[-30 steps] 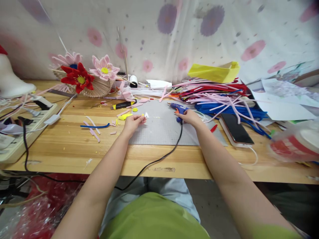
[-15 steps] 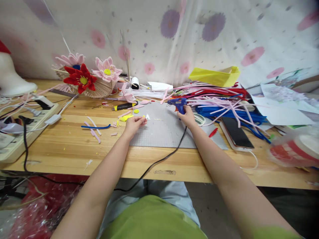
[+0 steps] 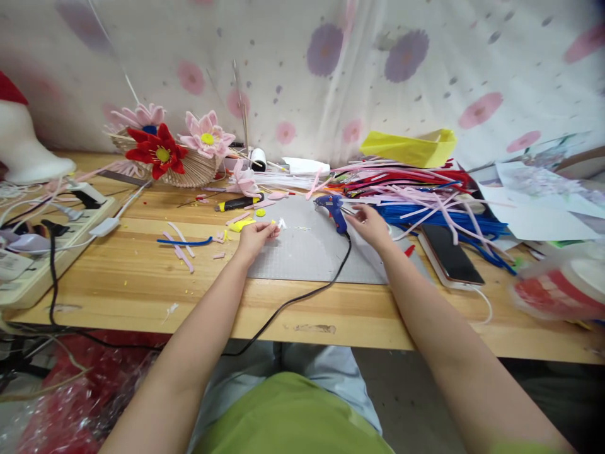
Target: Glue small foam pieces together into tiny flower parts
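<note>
My left hand [image 3: 254, 237] rests at the left edge of the grey cutting mat [image 3: 307, 258] and pinches a small yellow and white piece [image 3: 278, 224] between thumb and fingertips. A blue glue gun [image 3: 333, 209] stands on the mat, its black cord [image 3: 302, 296] trailing off the table's front edge. My right hand [image 3: 371, 225] hovers just right of the gun's handle. Its fingers are loosely spread and hold nothing that I can see.
A heap of pink, red and blue pipe cleaners [image 3: 416, 189] lies behind my right hand, beside a phone [image 3: 450, 247] and a yellow paper box [image 3: 409, 146]. Fuzzy flowers in a basket [image 3: 165, 153], a utility knife [image 3: 236, 203] and a power strip [image 3: 33, 261] lie to the left.
My right hand lifted the glue gun, then set it down on the mat and let go. My left hand stayed in place with its small piece.
</note>
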`<state>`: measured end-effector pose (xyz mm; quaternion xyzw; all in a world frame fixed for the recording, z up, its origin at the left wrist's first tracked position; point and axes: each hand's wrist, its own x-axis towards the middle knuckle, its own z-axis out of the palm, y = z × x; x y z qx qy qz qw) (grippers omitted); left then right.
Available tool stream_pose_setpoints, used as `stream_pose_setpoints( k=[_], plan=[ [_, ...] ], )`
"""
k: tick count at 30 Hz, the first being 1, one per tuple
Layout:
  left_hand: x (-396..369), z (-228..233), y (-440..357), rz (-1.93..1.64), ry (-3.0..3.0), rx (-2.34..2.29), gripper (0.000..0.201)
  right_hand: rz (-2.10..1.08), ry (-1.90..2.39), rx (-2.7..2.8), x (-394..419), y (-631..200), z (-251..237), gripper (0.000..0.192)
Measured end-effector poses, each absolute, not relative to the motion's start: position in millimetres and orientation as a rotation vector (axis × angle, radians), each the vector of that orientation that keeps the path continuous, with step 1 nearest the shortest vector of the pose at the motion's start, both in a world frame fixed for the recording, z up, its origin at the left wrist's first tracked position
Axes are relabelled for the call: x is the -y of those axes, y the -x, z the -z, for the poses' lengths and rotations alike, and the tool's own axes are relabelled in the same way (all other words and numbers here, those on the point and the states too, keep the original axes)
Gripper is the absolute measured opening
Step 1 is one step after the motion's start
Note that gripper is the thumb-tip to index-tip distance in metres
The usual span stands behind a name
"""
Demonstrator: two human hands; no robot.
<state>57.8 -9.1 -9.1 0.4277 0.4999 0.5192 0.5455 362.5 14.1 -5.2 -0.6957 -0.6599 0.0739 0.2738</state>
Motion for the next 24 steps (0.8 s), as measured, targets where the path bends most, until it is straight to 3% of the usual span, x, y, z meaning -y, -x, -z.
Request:
stream_pose_setpoints(
  k=[4,9,12,16,19,21,24],
  plan=[
    [7.8,11.6,-59.0,-1.225,-1.019,-1.182,0.037,0.006,2.270,1.803,-5.6,-393.5,-5.0,0.033],
    [9.1,11.7,-56.5,-1.145,-1.073,-1.146,0.040,-0.040,2.377,2.010,-1.8,-399.3,-9.1,0.024],
    [10.6,9.0,-52.1,-1.090,-1.101,-1.117,0.041,-0.408,2.352,1.861,4.9,-409.4,-17.6,0.022],
    [11.0,6.1,-49.1,-1.063,-1.112,-1.102,0.043,-1.106,1.978,1.632,27.6,-432.7,-34.3,0.026],
    [10.7,5.7,-50.8,-1.074,-1.109,-1.096,0.043,-1.337,1.753,1.659,44.0,-430.7,-44.7,0.039],
    [11.0,5.9,-52.9,-1.081,-1.112,-1.091,0.043,-1.282,1.700,1.756,48.6,-414.0,-48.6,0.046],
    [11.9,5.9,-55.4,-1.096,-1.105,-1.086,0.044,-0.930,1.676,1.989,46.5,-374.9,-51.2,0.049]
  ],
)
